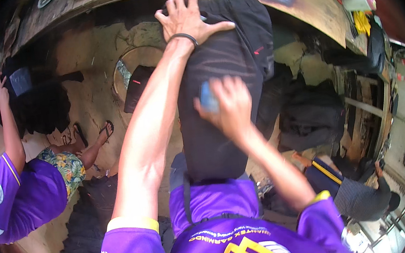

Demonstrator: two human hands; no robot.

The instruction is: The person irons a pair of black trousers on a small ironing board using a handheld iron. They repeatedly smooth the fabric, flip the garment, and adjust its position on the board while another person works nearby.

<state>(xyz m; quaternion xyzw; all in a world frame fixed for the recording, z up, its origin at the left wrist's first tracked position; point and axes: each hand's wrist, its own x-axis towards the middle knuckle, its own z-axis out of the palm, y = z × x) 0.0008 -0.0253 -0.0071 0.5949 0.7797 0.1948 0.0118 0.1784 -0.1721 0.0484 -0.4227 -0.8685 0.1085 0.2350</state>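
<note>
A pair of black trousers (224,144) with an elastic waistband lies stretched out in front of me, from the table edge down to my lap. Near the waistband, my left hand (188,25) rests flat on the cloth with its fingers spread and thumb pointing right. Lower on the same fabric, my right hand (234,105) is closed around a small blue block (207,97). Motion blurs this hand and the block, so its exact kind is unclear. A small red mark (259,50) shows on the trousers' right side.
Wooden tabletops (314,9) run along the far side. A co-worker in purple (39,187) handles a black garment (41,110) at the left. Dark folded garments (311,114) lie at the right, near another bent-over person (363,195). More dark cloth (88,239) is heaped at lower left.
</note>
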